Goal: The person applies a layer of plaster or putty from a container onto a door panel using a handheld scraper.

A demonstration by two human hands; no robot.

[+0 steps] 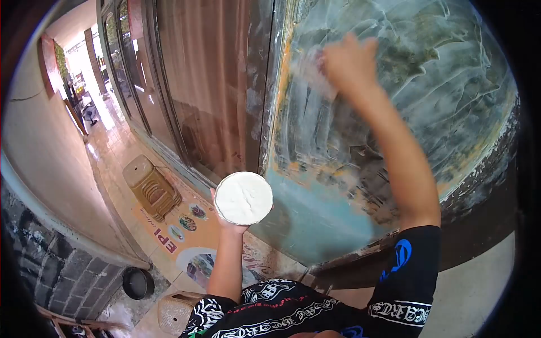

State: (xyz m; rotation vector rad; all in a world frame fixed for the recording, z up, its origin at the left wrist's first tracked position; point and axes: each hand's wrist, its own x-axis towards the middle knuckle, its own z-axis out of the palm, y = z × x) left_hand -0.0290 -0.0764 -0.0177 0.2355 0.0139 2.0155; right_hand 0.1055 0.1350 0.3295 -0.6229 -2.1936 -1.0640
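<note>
My left hand [230, 226] holds up a round tub of white paste [244, 198], fingers wrapped around its side. The paste fills it to the rim, with a groove across its surface. Higher up on the right, my right hand [350, 65] is at the wall panel [394, 107], blurred by motion. Its fingers look closed around a pale, smeared shape [314, 70], perhaps a flat spreading blade; I cannot make out its kind. Grey-green streaks of paste cover the panel, with orange patches along its left edge and a pale green strip [321, 217] below.
Left of the panel stands a dark-framed glass door [208, 84] with a brown curtain. On the tiled floor are a tan plastic stool [155, 188], a printed banner [163, 222], a black bucket [138, 283] and a woven-look seat [174, 315]. A fan [89, 112] stands far down the passage.
</note>
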